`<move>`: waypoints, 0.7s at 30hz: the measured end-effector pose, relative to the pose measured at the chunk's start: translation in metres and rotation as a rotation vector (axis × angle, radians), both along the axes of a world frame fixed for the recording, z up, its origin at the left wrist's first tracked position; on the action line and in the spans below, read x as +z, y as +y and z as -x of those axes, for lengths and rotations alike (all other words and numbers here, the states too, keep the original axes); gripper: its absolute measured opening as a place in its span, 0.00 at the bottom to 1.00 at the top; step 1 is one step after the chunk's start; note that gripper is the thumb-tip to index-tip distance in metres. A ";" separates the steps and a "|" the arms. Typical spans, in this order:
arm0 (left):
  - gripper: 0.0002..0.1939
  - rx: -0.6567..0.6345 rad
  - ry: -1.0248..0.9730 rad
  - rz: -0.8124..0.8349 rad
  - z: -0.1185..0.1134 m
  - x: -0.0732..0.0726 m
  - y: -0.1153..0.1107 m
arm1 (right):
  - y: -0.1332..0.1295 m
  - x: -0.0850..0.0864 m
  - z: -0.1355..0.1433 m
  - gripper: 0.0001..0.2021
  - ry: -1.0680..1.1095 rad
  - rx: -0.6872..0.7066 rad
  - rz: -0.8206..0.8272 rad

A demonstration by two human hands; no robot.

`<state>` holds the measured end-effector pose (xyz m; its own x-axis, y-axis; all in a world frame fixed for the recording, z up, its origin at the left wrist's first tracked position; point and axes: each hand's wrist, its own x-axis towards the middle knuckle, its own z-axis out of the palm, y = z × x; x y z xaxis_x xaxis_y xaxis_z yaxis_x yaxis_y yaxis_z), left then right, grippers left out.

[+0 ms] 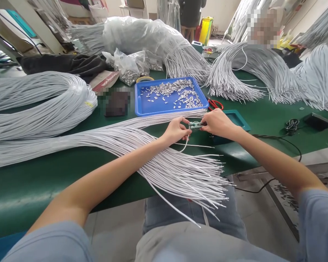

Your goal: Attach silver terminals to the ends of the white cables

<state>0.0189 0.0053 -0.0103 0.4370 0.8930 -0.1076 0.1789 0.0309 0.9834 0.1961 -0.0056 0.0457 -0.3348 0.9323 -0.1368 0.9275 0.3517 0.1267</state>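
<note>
My left hand (177,130) pinches one white cable (186,143) near its end, just in front of the blue tray. Beside it, my right hand (218,123) is closed on a small pale green tool (196,125), whose tip meets the cable end at my left fingertips. What exactly sits in the tool's tip is too small to tell. A bundle of white cables (180,171) passes under my left forearm, its loose ends fanned toward the table's front edge. The blue tray (153,110) holds scattered small metal pieces (177,87).
A coiled cable bundle (38,105) lies at left. Bags of metal parts (129,69), red-handled scissors (215,104), and a green tray (239,120) surround the work. More cable bundles (235,76) stand behind. A black cord (292,125) and black box (317,121) are at right.
</note>
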 end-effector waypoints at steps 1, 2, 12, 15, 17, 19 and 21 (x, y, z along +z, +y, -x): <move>0.13 0.000 -0.004 -0.006 0.000 0.000 0.000 | 0.000 0.000 0.000 0.12 0.003 0.000 -0.001; 0.13 0.000 -0.008 -0.017 -0.001 -0.001 0.000 | -0.001 0.000 0.000 0.12 0.007 -0.002 -0.005; 0.13 -0.033 -0.031 -0.036 0.001 0.001 -0.002 | 0.010 -0.016 -0.034 0.21 0.467 0.119 -0.125; 0.12 -0.014 -0.026 -0.039 0.003 -0.001 -0.002 | 0.014 -0.023 -0.037 0.22 0.528 0.083 -0.168; 0.12 -0.003 -0.026 -0.031 0.005 -0.001 -0.002 | 0.015 -0.024 -0.037 0.22 0.538 0.070 -0.160; 0.12 0.021 -0.031 -0.032 0.008 0.000 -0.002 | 0.015 -0.023 -0.036 0.22 0.559 0.048 -0.155; 0.12 0.075 -0.032 -0.071 0.010 0.003 -0.004 | 0.014 -0.020 -0.034 0.21 0.612 0.021 -0.146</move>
